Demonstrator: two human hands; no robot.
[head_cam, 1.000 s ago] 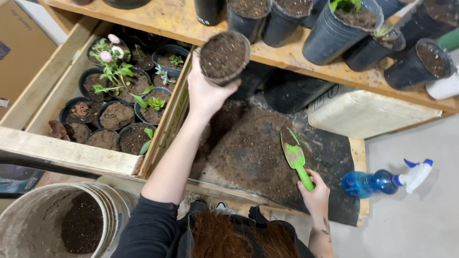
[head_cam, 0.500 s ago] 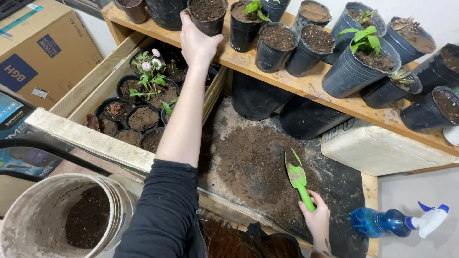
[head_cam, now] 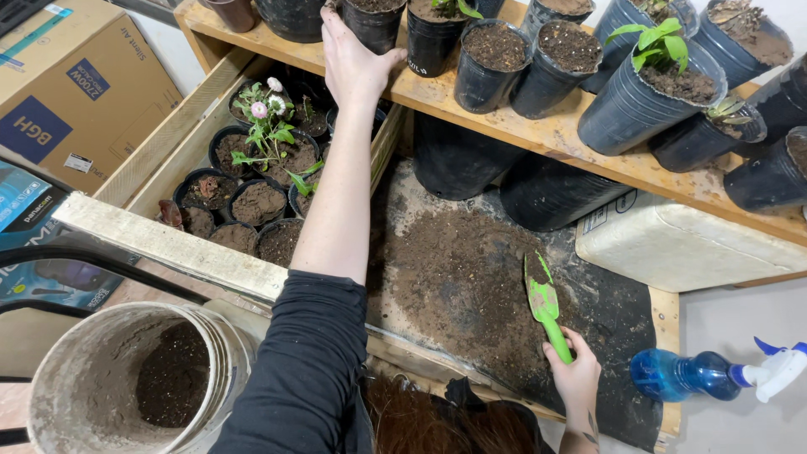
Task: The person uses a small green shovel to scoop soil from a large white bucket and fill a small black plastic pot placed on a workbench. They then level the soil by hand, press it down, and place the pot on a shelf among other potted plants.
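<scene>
- The left hand reaches far up to the shelf. Its fingers curl around a black pot full of soil. The pot stands on the shelf at the left end of the row, so it looks like the hand keeps it steady there.
- The right hand is down low, in front of the shelf. It is closed around the handle of a green trowel. The blade lies flat on the soil pile, maybe so the hand can rest while the other one works.
- The soil pile is spread on a dark sheet on the surface, right under the shelf. That keeps the dirt close for filling pots.
- More black pots stand in a row along the shelf, to the right of the held pot. Some have small green plants.
- Left of the soil pile and below the shelf is a wooden box. Small pots sit tight inside it, and one has pink and white flowers.
- A big bucket with some soil stands in front of the box.
- A blue spray bottle lies right of the trowel, easy to grab.
</scene>
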